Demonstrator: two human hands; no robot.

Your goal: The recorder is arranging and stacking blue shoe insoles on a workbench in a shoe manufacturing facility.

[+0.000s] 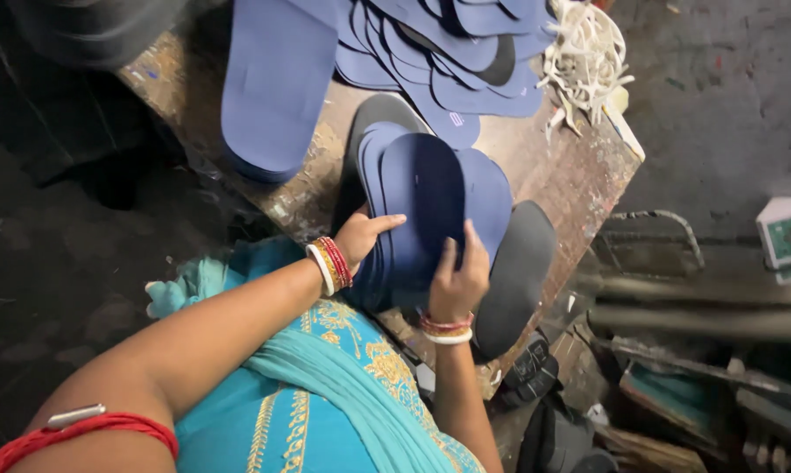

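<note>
Blue foam soles (422, 210), cut in the shape of a foot, stand as a fanned stack on the worn wooden worktop (579, 175), and both hands are on them. The left hand (365, 235) lies against the left edge of the stack, thumb stretched over the front sole, so its grip is closed on the bundle. The right hand (458, 278) holds the lower right edge, fingers curled over the front sole, and it also grips the stack. A grey-black sole (518, 271) lies flat just beside the right hand, and another dark one (382, 109) shows behind the stack.

The step in hand seems to be gathering and squaring the soles into one even bundle. The next move probably calls for a firm pressure from both sides, because the thin sheets are fanned out and could slide apart.

Farther back lie a large blue sheet (277, 79), a spread pile of blue soles (448, 52) and a heap of pale straps (584, 57).
</note>
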